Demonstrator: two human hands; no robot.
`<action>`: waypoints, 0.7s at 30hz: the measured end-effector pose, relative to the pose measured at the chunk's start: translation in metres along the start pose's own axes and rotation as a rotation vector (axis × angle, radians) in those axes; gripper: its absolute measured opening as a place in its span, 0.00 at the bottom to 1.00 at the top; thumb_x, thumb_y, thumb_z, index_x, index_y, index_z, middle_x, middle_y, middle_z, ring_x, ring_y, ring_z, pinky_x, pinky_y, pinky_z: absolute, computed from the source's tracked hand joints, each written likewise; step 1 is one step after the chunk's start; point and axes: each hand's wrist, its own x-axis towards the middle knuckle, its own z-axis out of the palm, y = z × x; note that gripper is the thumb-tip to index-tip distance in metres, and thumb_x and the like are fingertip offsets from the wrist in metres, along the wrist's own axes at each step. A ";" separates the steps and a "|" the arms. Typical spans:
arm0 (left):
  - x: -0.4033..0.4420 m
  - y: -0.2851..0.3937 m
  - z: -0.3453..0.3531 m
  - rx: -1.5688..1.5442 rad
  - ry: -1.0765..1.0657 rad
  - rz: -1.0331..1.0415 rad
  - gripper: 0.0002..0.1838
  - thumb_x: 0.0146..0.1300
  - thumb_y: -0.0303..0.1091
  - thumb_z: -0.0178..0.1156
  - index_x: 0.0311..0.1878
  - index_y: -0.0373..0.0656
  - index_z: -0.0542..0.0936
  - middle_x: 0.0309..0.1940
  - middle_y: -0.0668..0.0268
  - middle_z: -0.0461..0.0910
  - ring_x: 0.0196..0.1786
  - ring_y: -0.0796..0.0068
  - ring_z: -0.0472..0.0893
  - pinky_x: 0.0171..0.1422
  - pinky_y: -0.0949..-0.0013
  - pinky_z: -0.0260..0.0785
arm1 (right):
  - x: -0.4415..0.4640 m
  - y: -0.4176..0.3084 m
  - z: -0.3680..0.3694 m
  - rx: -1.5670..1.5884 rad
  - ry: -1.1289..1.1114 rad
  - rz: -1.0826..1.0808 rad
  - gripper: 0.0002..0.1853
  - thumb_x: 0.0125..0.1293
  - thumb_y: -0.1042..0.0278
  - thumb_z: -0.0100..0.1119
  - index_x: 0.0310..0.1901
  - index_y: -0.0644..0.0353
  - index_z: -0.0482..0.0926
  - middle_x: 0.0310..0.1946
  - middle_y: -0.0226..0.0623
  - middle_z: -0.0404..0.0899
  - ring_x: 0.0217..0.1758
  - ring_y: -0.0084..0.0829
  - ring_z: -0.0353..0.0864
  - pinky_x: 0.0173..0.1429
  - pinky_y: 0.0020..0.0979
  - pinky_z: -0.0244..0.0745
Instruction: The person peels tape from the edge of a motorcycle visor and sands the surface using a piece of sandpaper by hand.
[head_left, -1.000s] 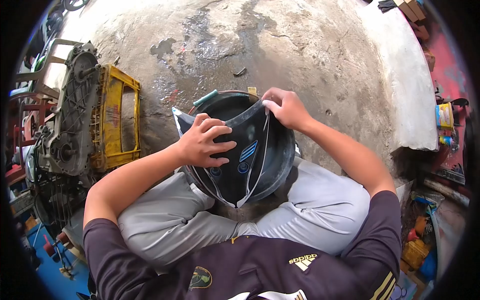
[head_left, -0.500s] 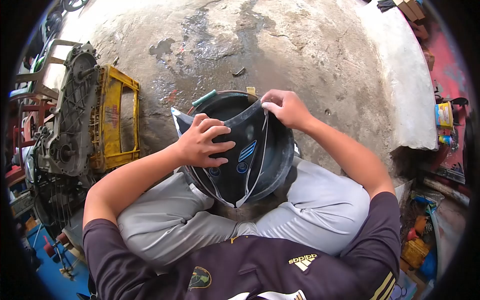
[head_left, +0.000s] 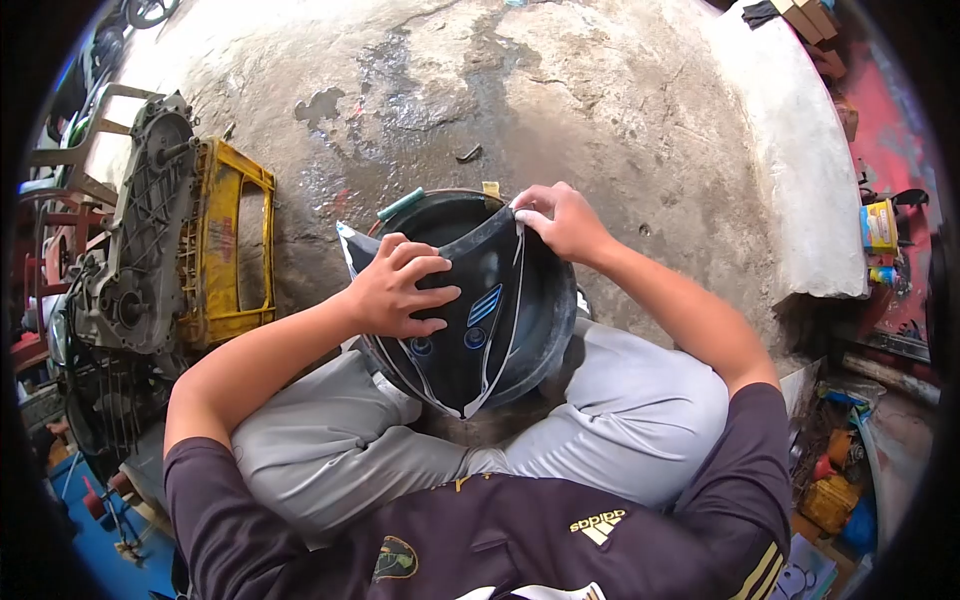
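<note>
A black, V-shaped motorcycle fairing panel (head_left: 465, 285) with pale edges and blue markings lies across a round black basin (head_left: 548, 318) between my bent legs. Its point faces my body. My left hand (head_left: 405, 287) rests on the panel's left half, fingers spread and slightly bent. At the upper right corner, my right hand (head_left: 565, 222) pinches the panel between thumb and fingers. Whether a small item is also in that pinch is hidden. A green tube-like piece (head_left: 401, 204) sits at the basin's far left rim, and a small yellowish piece (head_left: 491, 188) at its far edge.
A yellow plastic crate (head_left: 228, 240) stands on the left beside a grey engine casing (head_left: 150, 230). Wet patches mark the concrete floor (head_left: 620, 130), where a small dark piece (head_left: 468, 154) lies. On the right are a whitish ledge (head_left: 815, 180) and assorted parts (head_left: 832, 500).
The whole view has shifted slightly, moving the panel and hands a little left in the picture. Both hands keep nearly the same places on the panel.
</note>
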 end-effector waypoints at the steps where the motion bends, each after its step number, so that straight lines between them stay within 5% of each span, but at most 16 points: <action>1: 0.001 0.000 0.000 0.005 0.005 -0.003 0.27 0.48 0.51 0.80 0.54 0.60 0.90 0.63 0.64 0.74 0.66 0.58 0.73 0.65 0.45 0.64 | 0.002 0.002 0.000 -0.003 -0.002 -0.006 0.11 0.70 0.63 0.67 0.48 0.58 0.89 0.32 0.44 0.87 0.37 0.41 0.86 0.48 0.42 0.79; 6: 0.002 0.001 -0.003 -0.006 0.008 -0.008 0.26 0.50 0.51 0.80 0.54 0.61 0.88 0.62 0.65 0.75 0.66 0.59 0.75 0.65 0.46 0.64 | 0.028 -0.004 -0.001 0.099 -0.117 0.166 0.11 0.72 0.64 0.65 0.49 0.60 0.88 0.37 0.46 0.88 0.44 0.40 0.87 0.55 0.41 0.80; 17: 0.001 0.002 -0.003 -0.001 0.002 -0.011 0.27 0.50 0.51 0.80 0.55 0.60 0.90 0.63 0.64 0.74 0.66 0.58 0.74 0.66 0.46 0.65 | 0.022 -0.002 -0.002 0.158 -0.129 0.182 0.11 0.74 0.65 0.64 0.50 0.62 0.86 0.37 0.40 0.89 0.43 0.29 0.87 0.53 0.35 0.80; 21: 0.002 0.000 -0.004 -0.011 -0.011 -0.008 0.26 0.52 0.51 0.79 0.55 0.60 0.90 0.63 0.64 0.74 0.66 0.58 0.74 0.67 0.46 0.65 | 0.027 -0.001 0.005 0.113 -0.059 0.143 0.10 0.72 0.65 0.65 0.48 0.59 0.87 0.34 0.43 0.88 0.39 0.38 0.88 0.48 0.38 0.80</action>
